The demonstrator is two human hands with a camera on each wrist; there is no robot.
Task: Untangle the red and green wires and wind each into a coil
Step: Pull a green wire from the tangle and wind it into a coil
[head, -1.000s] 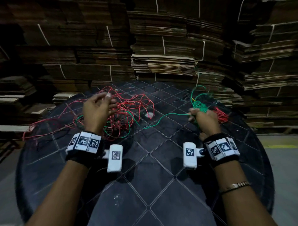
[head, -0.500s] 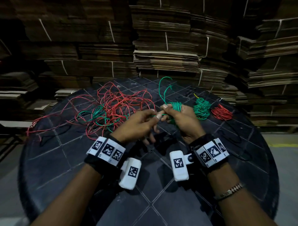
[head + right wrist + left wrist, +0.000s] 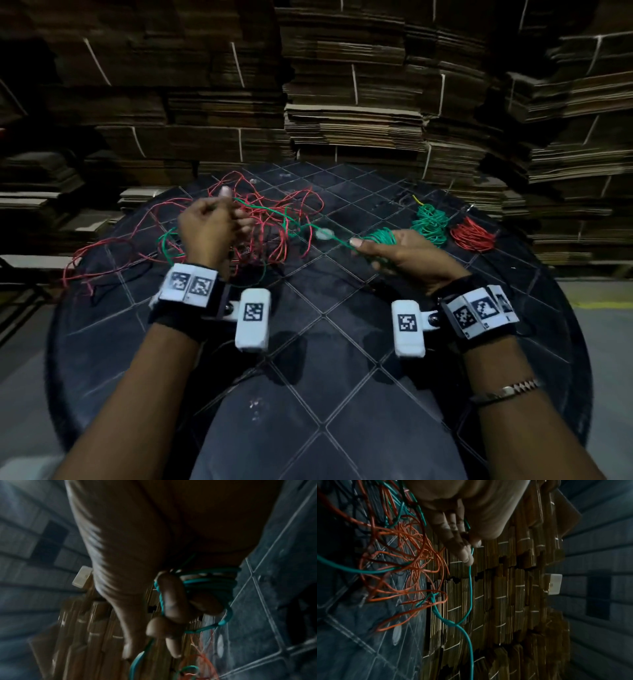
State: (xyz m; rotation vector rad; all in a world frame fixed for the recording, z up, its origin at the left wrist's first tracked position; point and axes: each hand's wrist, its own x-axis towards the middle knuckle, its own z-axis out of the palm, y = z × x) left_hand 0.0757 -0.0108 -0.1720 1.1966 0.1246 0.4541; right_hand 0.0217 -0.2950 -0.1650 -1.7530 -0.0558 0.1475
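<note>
A loose tangle of red wire [image 3: 274, 222] with green strands in it lies at the far left of the round black table [image 3: 342, 359]. My left hand [image 3: 219, 219] hovers over the tangle and pinches a green wire [image 3: 471, 585] between thumb and fingertips [image 3: 467, 557]. That green wire [image 3: 308, 226] runs taut to my right hand [image 3: 394, 250], which holds a partly wound green coil [image 3: 209, 580] looped round its fingers. A finished green coil [image 3: 430, 224] and a finished red coil [image 3: 472, 234] lie at the far right.
Tall stacks of flattened cardboard [image 3: 352, 113] stand right behind the table. Grey floor [image 3: 603, 325] shows to the right of the table rim. The near half of the table carries only my forearms with their wrist cameras.
My hands were together at the table's middle half a second ago. The left hand has moved out left over the tangle, drawing the green wire taut; the right hand has shifted right with its coil.
</note>
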